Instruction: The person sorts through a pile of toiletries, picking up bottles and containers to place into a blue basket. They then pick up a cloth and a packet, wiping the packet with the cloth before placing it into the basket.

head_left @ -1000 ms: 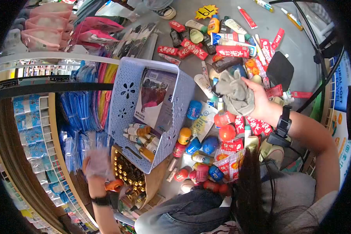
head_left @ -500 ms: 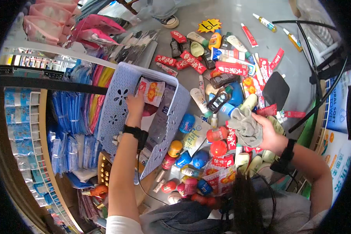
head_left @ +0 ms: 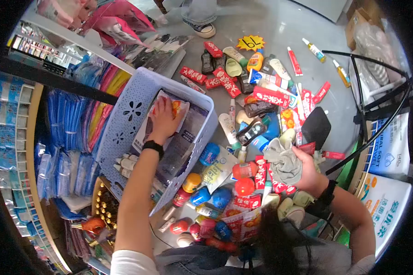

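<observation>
My left hand (head_left: 165, 118) reaches into the lavender plastic basket (head_left: 111, 133). Its fingers are spread over a white packet with orange pictures (head_left: 181, 111), pressing it down near the far end. Under and beside that packet lie flat dark packages (head_left: 186, 136), and small white bottles (head_left: 126, 162) sit by the basket's left wall. On the right, my right hand (head_left: 309, 173) is closed round a crumpled grey cloth (head_left: 283, 162), above a pile of loose goods. Red toothpaste boxes (head_left: 271, 97) and a dark bottle (head_left: 251, 133) lie in that pile.
Shelves with blue plastic-wrapped packs (head_left: 65, 121) stand at the left. A black metal frame (head_left: 361, 82) and large white tissue packs (head_left: 384, 206) are at the right. A yellow price sign (head_left: 251, 43) lies on the floor, near another person's shoe (head_left: 202, 28).
My left hand has lowered the orange-pictured packet into the basket, and its fingers have spread over it. My right hand still holds the cloth. The camera view has shifted slightly.
</observation>
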Action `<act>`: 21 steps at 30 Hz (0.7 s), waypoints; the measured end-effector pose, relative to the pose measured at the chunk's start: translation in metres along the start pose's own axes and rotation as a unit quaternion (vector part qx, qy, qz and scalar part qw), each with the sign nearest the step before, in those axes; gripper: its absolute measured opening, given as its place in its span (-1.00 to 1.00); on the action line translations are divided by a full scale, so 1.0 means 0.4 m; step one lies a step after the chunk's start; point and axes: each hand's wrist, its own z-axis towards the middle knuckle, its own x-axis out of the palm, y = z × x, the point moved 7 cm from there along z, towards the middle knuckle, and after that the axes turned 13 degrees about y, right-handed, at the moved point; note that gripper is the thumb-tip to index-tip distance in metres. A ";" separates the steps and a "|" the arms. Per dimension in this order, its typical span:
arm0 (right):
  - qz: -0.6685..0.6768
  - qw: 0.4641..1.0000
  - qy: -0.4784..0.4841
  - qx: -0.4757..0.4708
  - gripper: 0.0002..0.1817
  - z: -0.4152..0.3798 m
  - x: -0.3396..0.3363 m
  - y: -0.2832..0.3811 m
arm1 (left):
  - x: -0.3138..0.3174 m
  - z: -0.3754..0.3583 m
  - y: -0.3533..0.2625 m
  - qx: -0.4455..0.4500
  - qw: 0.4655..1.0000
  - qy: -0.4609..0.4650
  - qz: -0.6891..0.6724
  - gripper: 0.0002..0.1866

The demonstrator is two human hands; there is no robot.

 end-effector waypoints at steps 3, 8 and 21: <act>-0.052 0.998 -0.033 0.005 -0.46 -0.011 0.006 0.021 | -0.066 -0.057 -0.012 -0.015 0.999 -0.042 -0.011 -0.12; -0.071 0.995 -0.065 0.004 -0.46 -0.018 -0.046 0.026 | -0.012 -0.082 0.003 -0.034 0.993 0.004 -0.114 -0.13; -0.954 0.173 -0.223 -0.102 -0.65 0.017 0.092 0.345 | -0.085 -0.072 0.005 0.036 0.988 -0.014 -0.152 -0.20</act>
